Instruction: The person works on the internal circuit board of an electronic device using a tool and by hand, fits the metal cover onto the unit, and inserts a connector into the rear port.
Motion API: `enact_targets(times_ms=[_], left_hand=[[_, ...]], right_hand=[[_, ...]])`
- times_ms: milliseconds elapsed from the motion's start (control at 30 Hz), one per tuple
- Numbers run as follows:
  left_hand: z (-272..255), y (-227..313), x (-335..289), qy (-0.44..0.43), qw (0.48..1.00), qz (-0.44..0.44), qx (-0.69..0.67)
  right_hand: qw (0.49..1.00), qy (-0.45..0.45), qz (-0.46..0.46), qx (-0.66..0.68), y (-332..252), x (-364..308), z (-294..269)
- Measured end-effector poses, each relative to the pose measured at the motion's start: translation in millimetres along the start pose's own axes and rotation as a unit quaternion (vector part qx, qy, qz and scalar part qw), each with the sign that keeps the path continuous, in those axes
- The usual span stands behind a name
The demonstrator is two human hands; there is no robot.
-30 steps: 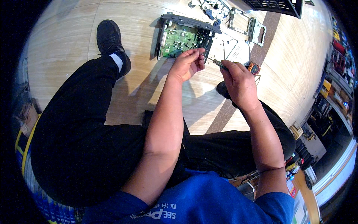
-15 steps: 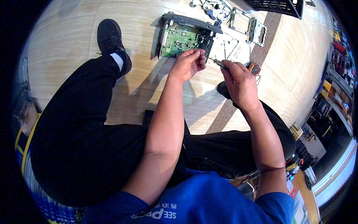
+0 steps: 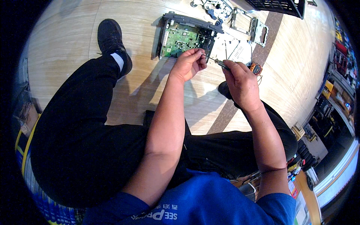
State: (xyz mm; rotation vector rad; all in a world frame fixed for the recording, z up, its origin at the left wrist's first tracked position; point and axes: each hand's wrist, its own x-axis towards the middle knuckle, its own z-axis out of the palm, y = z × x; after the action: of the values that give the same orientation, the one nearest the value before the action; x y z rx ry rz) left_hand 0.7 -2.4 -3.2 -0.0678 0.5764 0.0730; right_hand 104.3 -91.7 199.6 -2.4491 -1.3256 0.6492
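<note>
My right hand [image 3: 242,80] is closed round the dark handle of a screwdriver [image 3: 221,64], whose thin shaft points left. At the shaft's tip, my left hand [image 3: 190,63] pinches with thumb and forefinger; whether a small part sits between them is too small to make out. Just beyond the left hand lies an opened electronic unit [image 3: 179,39] with a green circuit board, a dark front panel along its far side and metal side walls. My left fingers overlap its near right corner in the view, and I cannot tell if they touch it.
Metal brackets and frames [image 3: 258,32] lie on the floor at the far right, beside a pale metal plate [image 3: 239,52]. A black crate [image 3: 279,6] stands at the top. An orange and black round object [image 3: 255,68] is right of my right hand. My shoe [image 3: 110,35] rests at left.
Hardly anything differs. Both hands hold nearly the same place, with the screwdriver tip still at the left fingertips.
</note>
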Motion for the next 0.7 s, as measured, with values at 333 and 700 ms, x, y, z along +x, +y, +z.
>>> enact_targets(times_ms=[333,700], left_hand=[[-2.7,0.2,1.1,-0.043,0.999,-0.012,-0.004],[-3.5,0.8,1.2,-0.045,0.999,-0.003,0.011]], right_hand=[[1.000,0.021,-0.016,0.007,0.3,-0.1,0.9],[1.000,0.018,-0.006,-0.009,1.6,-1.4,0.4]])
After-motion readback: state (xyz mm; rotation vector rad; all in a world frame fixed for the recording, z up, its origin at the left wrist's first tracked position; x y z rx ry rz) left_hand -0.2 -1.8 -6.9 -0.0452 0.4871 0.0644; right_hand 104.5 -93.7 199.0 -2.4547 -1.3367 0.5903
